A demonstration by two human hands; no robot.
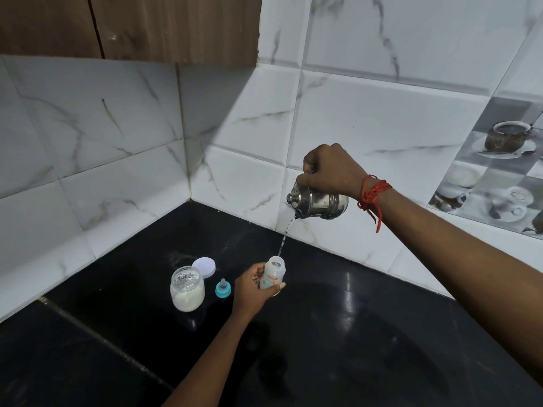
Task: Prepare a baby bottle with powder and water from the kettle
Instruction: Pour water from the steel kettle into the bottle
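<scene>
My left hand point(252, 289) grips a small clear baby bottle point(273, 273), open at the top and standing upright on the black counter point(352, 333). High above it, my right hand point(329, 171) holds a small steel kettle point(318, 202) tilted to the left. A thin stream of water point(285, 236) falls from its spout to the bottle's mouth. An open glass jar of white powder point(187, 290) stands left of the bottle. Its white lid point(204, 267) lies behind it. The blue teat cap point(223, 289) sits between jar and bottle.
White marble-look tiles point(147, 142) form a corner behind the counter. A wooden cabinet point(132, 24) hangs at the top left. A red thread point(373, 195) is tied around my right wrist. Decorative cup tiles point(499, 160) are at the right.
</scene>
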